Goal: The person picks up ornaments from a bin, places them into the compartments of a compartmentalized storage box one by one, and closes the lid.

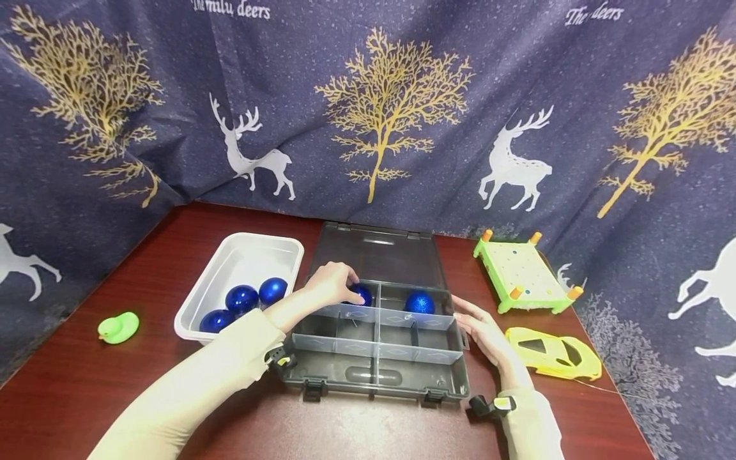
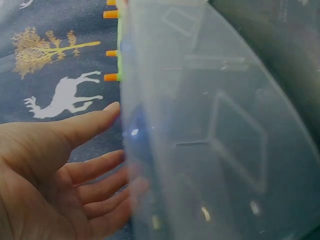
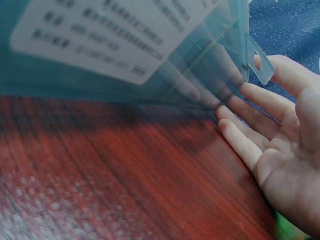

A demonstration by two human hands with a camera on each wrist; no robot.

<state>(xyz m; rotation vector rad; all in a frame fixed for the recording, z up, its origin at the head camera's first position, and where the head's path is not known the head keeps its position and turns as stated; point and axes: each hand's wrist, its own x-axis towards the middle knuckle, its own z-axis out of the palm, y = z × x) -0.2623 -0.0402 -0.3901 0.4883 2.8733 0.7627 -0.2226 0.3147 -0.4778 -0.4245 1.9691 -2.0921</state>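
A grey see-through divider case (image 1: 376, 390) lies with its lid (image 1: 382, 255) laid back, split by clear dividers. My left hand (image 1: 330, 283) reaches into its back left compartment, thumb and fingers around a shiny blue ball (image 1: 361, 295). Through the clear plastic in the left wrist view, the ball shows only as a blue blur with a bright glint. A glittery blue ball (image 1: 420, 303) sits in the back right compartment. Beside the case's right wall is my right hand (image 1: 485, 332), and in the right wrist view its extended fingertips (image 3: 225, 125) meet the case's lower edge.
Left of the case stands a white plastic bin (image 1: 253, 255) with three blue balls (image 1: 241, 299) in it. A green toy duck (image 1: 119, 328) is at far left. To the right are a green toy bed-like frame (image 1: 526, 275) and a yellow toy car body (image 1: 554, 354).
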